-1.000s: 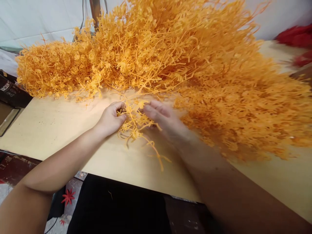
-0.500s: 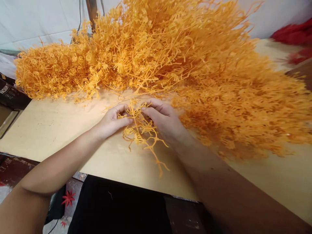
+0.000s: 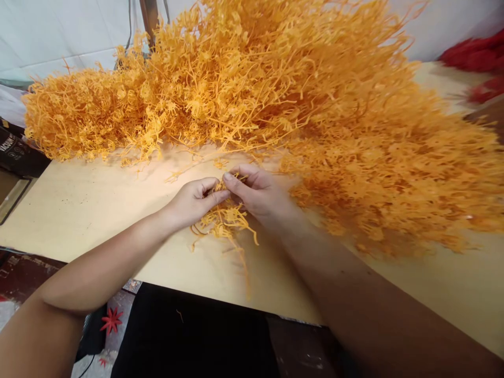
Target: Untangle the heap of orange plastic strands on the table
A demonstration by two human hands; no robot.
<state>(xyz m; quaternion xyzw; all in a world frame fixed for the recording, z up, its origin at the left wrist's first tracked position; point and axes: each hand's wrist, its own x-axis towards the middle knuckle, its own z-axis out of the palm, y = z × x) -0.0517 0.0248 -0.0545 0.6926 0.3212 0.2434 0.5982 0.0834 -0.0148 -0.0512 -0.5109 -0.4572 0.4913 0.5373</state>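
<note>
An orange plastic sprig [image 3: 226,221] with thin curling branches hangs below my two hands, over the pale tabletop. My left hand [image 3: 197,202] pinches its upper part between thumb and fingers. Close beside it, my right hand [image 3: 260,191] grips the same sprig near the top, thumb against the fingers. The thumbs almost touch, and the fingers partly hide the piece between them. Beyond both hands lies a large heap of similar orange sprigs [image 3: 220,94].
The wooden table [image 3: 79,205] has its near edge above my dark clothing. Red material [image 3: 472,54] lies at the far right. A black box [image 3: 16,152] stands at the left. A red star-shaped piece [image 3: 112,320] is below the table.
My left hand has moved right, closer to my right hand. The sprig is bunched between the fingers, and its lower tip has swung left and down.
</note>
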